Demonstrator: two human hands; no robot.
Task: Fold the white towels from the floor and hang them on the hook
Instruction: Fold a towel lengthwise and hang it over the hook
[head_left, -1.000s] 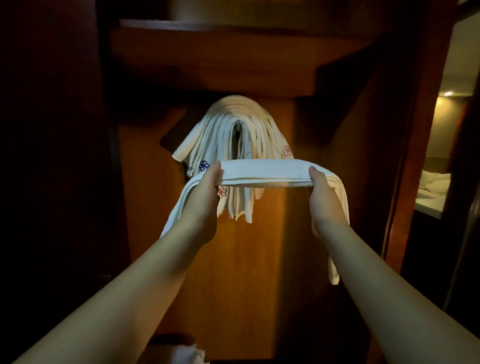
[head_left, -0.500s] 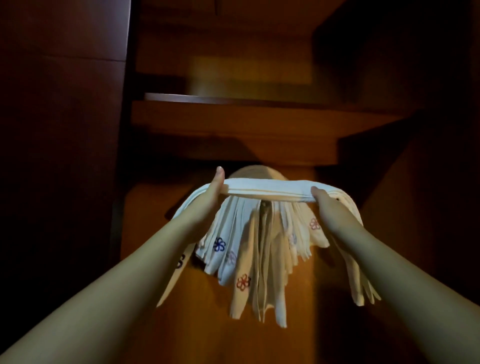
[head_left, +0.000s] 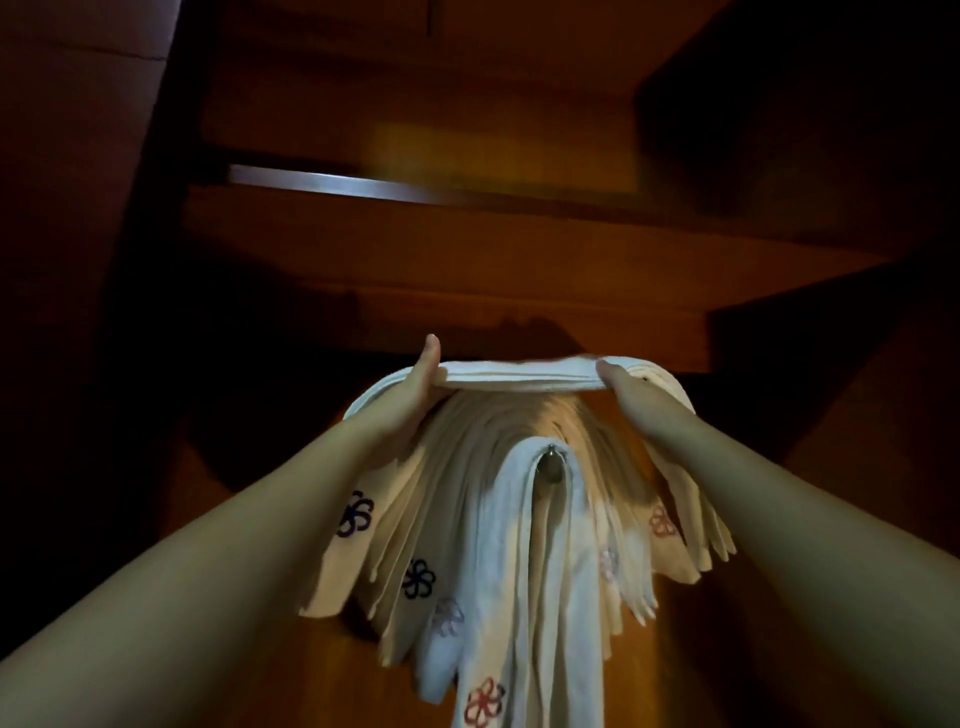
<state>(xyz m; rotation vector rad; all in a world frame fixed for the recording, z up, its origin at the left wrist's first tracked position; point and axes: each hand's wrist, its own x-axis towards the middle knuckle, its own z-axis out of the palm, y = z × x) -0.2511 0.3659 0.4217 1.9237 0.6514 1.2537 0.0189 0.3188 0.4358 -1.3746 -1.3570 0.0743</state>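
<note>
Both hands hold one folded white towel stretched flat at frame centre: left hand and right hand grip its ends. It sits just above hung towels draped over metal hook, under wooden shelf.

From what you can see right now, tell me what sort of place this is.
Probably the inside of a wooden wardrobe or closet in a dim room. A wooden shelf runs overhead, a metal hook on the back panel carries hung towels, and both hands lift a folded towel toward it.
</note>
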